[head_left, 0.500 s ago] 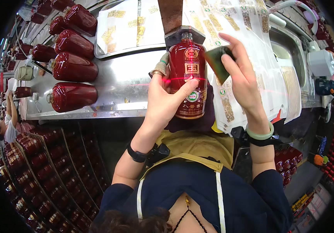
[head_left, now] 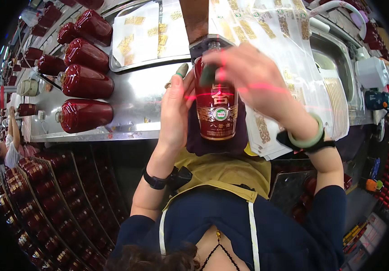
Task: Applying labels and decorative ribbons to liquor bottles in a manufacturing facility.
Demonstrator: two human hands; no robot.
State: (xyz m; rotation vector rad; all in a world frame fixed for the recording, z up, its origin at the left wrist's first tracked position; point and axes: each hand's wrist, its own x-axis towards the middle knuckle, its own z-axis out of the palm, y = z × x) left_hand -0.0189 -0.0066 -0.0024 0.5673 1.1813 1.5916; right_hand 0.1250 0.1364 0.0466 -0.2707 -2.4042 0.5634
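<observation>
I see the left hand (head_left: 175,113) clamped on the side of a dark red bottle (head_left: 215,106) at the steel bench's (head_left: 135,97) near edge. Right hand (head_left: 248,77), blurred, covers its neck; grip undeterminable. Four red bottles (head_left: 85,115) lie left.

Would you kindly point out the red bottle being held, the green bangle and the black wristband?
red bottle (head_left: 217,113), head view, on its front label.
green bangle (head_left: 309,141), head view, on its lower curve.
black wristband (head_left: 154,181), head view, on its middle.
</observation>
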